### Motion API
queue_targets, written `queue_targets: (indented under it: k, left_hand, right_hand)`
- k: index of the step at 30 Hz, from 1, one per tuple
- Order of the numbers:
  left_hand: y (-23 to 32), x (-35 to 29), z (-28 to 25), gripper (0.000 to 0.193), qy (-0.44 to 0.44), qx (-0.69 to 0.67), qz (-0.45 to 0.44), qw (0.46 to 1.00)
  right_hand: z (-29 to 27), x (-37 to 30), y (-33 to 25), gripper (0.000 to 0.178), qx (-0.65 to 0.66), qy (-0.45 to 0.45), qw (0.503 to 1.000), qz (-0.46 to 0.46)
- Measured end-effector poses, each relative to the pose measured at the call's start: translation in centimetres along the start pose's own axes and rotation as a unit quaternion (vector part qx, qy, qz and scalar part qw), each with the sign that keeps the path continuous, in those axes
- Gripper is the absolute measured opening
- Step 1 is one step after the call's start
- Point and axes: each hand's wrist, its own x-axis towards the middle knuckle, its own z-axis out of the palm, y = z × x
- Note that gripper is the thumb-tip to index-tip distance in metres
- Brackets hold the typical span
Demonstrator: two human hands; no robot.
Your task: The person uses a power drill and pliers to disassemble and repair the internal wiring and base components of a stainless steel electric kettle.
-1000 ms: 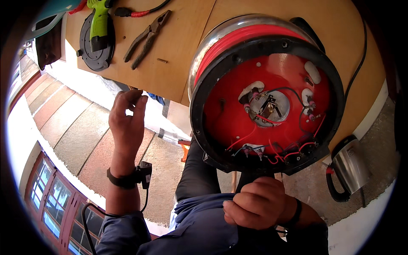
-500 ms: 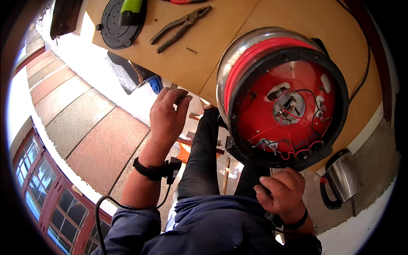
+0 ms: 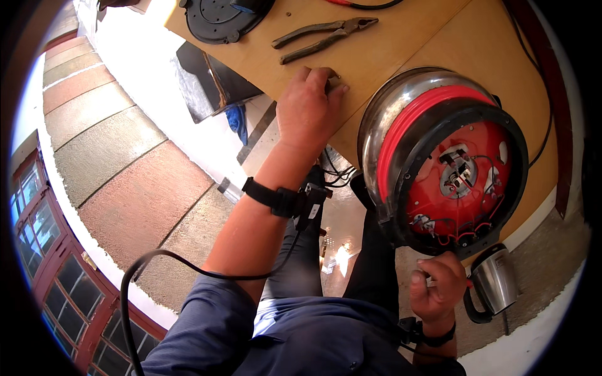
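Observation:
A round electric cooker [image 3: 433,182] lies tipped over at the table's right side, its underside facing me. Its steel shell, black base ring and red inner plate show, with loose wires around a central metal disc. My left hand [image 3: 310,106] is on the table left of the cooker. Its curled fingertips meet at a small brownish screw [image 3: 336,75], partly hidden by the fingers. Just beyond that hand lie worn pliers [image 3: 326,39], jaws to the right. My right hand [image 3: 439,285] is closed below the base ring's near edge. Whatever it may hold is hidden.
A round black perforated cover [image 3: 222,20] lies at the far left of the wooden table [image 3: 401,37]. Red-and-black leads [image 3: 364,5] cross the back edge. A steel kettle [image 3: 495,279] stands on the floor at right. A cable [image 3: 182,255] trails from my left wrist strap.
My left hand has moved forward and right onto the table, reaching the small screw. The view has shifted, so the table things appear further right. My right hand remains curled near the cooker.

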Motion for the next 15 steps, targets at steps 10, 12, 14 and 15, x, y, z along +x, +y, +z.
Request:
queue_targets:
  k: [10, 12, 14, 15]
  left_hand:
    - [-0.7, 0.9, 1.0, 0.031, 0.042, 0.012, 0.016, 0.999]
    - [-0.7, 1.2, 1.2, 0.028, 0.049, 0.016, 0.009, 0.999]
    - [-0.7, 1.4, 1.5, 0.026, 0.053, 0.019, 0.004, 0.998]
    - [-0.8, 1.4, 1.6, 0.025, 0.054, 0.019, 0.003, 0.998]
  right_hand:
    - [0.0, 0.1, -0.3, 0.016, -0.006, -0.005, 1.0, 0.003]
    - [0.1, 0.1, -0.3, 0.016, -0.001, 0.001, 1.0, 0.003]
    - [0.2, 0.1, -0.3, 0.016, 0.001, 0.003, 1.0, 0.002]
    - [0.2, 0.1, -0.3, 0.016, 0.0, 0.003, 1.0, 0.002]
